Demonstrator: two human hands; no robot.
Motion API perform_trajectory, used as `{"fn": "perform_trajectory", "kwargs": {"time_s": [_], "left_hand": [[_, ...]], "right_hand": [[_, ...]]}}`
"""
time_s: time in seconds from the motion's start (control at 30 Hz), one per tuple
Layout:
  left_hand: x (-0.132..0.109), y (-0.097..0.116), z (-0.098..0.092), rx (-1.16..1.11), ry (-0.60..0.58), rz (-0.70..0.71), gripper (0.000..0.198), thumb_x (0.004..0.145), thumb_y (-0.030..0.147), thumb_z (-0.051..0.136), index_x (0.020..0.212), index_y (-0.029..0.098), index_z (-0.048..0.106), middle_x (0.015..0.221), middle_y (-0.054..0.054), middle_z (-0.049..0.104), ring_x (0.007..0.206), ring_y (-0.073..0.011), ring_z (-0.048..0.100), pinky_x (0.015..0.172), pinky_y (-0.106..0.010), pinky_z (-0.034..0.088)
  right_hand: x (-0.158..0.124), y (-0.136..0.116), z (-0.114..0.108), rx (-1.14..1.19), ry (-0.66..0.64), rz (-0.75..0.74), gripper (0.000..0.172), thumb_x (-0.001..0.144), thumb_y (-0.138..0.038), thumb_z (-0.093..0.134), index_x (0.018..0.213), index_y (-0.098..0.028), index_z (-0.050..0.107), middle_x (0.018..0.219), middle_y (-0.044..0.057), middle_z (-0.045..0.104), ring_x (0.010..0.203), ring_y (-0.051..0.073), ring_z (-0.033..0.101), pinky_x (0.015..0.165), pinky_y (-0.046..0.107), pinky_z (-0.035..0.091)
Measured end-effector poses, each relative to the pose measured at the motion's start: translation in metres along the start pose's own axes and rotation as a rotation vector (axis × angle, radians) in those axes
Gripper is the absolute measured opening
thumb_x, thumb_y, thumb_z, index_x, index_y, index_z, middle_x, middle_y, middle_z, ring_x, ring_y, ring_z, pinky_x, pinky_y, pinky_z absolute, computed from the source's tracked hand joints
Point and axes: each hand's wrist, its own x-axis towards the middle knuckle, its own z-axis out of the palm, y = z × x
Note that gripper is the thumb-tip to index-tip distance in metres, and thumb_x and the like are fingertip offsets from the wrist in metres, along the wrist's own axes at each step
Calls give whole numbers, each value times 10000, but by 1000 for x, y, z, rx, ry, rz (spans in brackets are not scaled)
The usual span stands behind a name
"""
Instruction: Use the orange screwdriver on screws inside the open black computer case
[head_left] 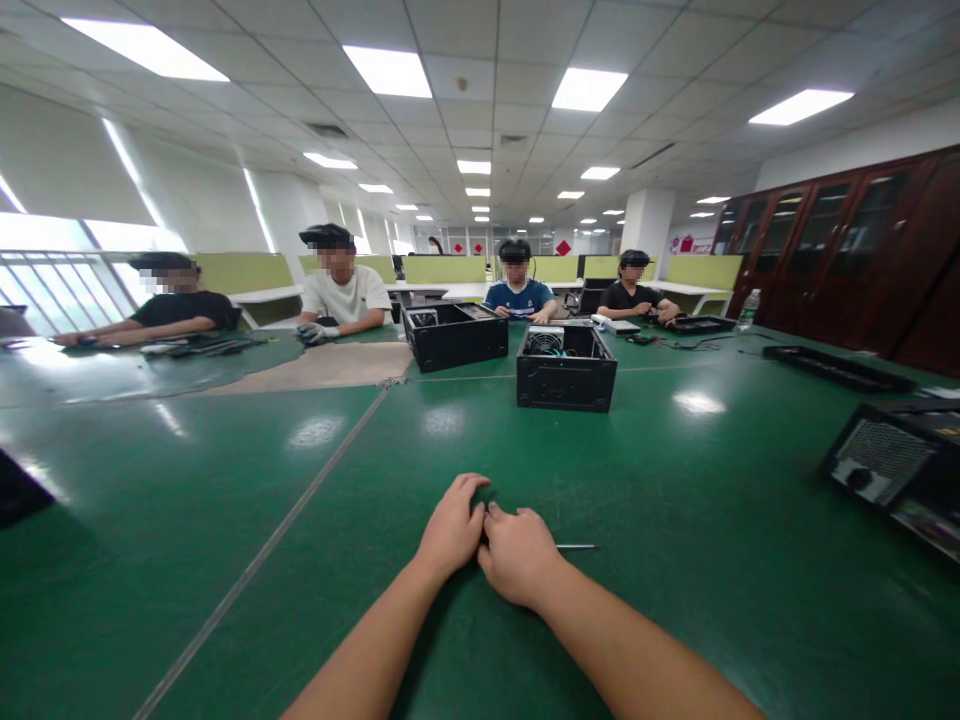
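Note:
My left hand [452, 525] rests on the green tabletop, fingers loosely curved and apart from the thumb, with nothing visible in it. Beside it and touching or nearly touching, my right hand [521, 553] is closed with its fingers curled. A thin metal shaft, like that of a screwdriver [577, 546], sticks out to the right from beneath the right hand. Its handle is hidden by that hand. Ahead of my hands stands an open black computer case [566, 385] with a fan and coloured cables inside.
Another black case [459, 340] stands farther back. At right is a computer case with a perforated panel [885, 455], and behind it a long black panel [836, 370]. Several people sit across the green table [337, 540]. A brown sheet [322, 366] and plastic bottle [748, 310] lie farther off.

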Motion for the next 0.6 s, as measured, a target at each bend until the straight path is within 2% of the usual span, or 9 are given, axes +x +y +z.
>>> {"fn": "perform_trajectory", "kwargs": {"time_s": [0.07,0.13,0.23,0.37,0.5,0.6], "left_hand": [[13,12,-1,24,26,-3,390,859,97,467,1228,155,580,1271,-97,594,1210,-189,576,1093,-332,455],[39,30,-3,64,29,28,387,863,122,494,1241,166,566,1279,-88,592,1202,-182,579,1075,-307,463],[99,62,-3,159,-5,111,386,851,175,567,1237,190,579,1307,-69,590,1224,-199,565,1090,-300,435],[192,94,0,322,-46,142,461,808,167,603,1269,157,581,1326,-127,591,1237,-290,553,1089,-404,409],[267,101,11,438,-60,132,593,802,169,606,1380,122,487,1439,-180,506,1338,-324,460,1120,-455,345],[304,96,25,489,-83,123,663,815,263,632,1435,137,433,1490,-184,457,1381,-328,408,1137,-469,310]], "right_hand": [[0,-1,-2,1,-4,10,457,979,-321,417,1354,-108,571,1294,175,628,1124,294,640,975,457,478],[0,-2,-3,0,-13,30,426,985,-351,424,1281,-119,623,1238,170,658,1080,298,659,965,469,480],[1,-4,-2,-8,-29,47,463,986,-393,440,1283,-80,608,1323,210,600,1121,318,643,989,499,468],[7,-6,0,-13,-81,34,498,997,-370,425,1361,-53,547,1437,255,485,1162,324,627,1035,552,432],[14,-3,4,11,-111,11,495,949,-344,499,1383,-111,550,1454,245,468,1100,330,662,1032,606,420],[24,0,10,50,-88,-60,456,878,-349,599,1281,-139,634,1391,239,536,1119,368,644,1011,668,410]]}}
